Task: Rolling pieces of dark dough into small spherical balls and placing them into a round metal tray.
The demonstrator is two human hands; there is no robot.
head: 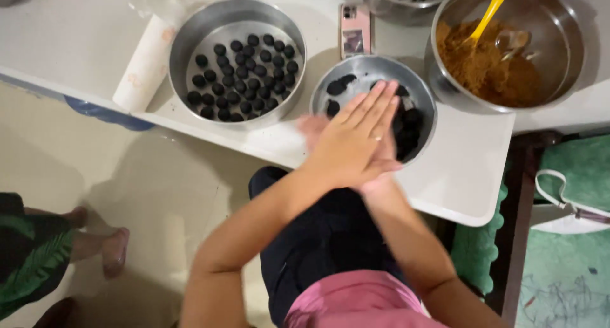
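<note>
Left hand [356, 137] lies flat on the right hand [381, 175], palms pressed, fingers straight and together; whatever sits between them is hidden, so I cannot tell what they hold. They hover over the small steel bowl [330, 86] of dark dough pieces [410, 121] near the desk's [464, 175] front edge. Risk: an elbow nudge could tip the bowl off that edge, or dough could slip out.

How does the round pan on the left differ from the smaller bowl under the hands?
The round pan is wider and flat-bottomed, with many small dark balls spread in a single layer. The smaller bowl holds bigger, irregular dark lumps and is partly covered by the pressed-together hands. Both are shiny metal on the white table.
</note>
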